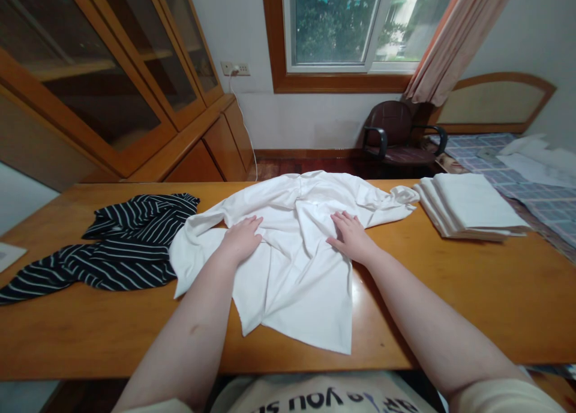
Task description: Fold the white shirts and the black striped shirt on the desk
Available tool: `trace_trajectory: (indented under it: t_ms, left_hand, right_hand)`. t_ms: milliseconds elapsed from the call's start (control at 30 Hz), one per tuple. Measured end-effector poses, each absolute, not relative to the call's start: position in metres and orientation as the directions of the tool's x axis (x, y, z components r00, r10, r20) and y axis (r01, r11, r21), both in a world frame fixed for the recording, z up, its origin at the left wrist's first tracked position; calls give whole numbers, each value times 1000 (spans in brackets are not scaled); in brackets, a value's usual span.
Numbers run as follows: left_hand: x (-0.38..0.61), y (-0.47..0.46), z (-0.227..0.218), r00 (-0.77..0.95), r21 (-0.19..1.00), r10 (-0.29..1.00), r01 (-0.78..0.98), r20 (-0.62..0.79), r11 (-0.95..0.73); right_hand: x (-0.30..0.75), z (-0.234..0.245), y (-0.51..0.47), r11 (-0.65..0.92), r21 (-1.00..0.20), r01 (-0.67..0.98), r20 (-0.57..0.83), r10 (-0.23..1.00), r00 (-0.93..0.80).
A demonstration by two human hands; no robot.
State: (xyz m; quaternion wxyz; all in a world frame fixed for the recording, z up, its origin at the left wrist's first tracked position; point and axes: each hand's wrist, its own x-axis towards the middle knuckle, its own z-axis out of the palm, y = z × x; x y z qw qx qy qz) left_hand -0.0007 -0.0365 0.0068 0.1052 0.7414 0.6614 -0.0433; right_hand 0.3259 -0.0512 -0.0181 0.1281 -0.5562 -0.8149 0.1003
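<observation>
Under both hands (243, 239) (353, 238), white shirt (292, 257), creased

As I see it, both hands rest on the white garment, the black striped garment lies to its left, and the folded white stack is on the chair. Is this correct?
Not entirely: the head view shows the folded white stack on the wooden table. The rest stands: left hand and right hand rest on the white garment, with the black striped garment to its left.
</observation>
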Motion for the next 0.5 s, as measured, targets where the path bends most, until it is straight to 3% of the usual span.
trace_trajectory:
  t_ms: [133,367,500]
  left_hand:
    - [-6,-30,-1,58,73,985,996,-165,-46]
    - [-3,-27,-2,52,159,998,986,-37,-46]
    - [20,-39,10,160,306,982,934,97,-183]
  right_hand:
    - [315,-8,-62,515,-295,805,233,856,-462]
    - [304,-10,-68,401,-242,883,37,914,-405]
    - [313,-17,-59,388,-282,878,13,916,-401]
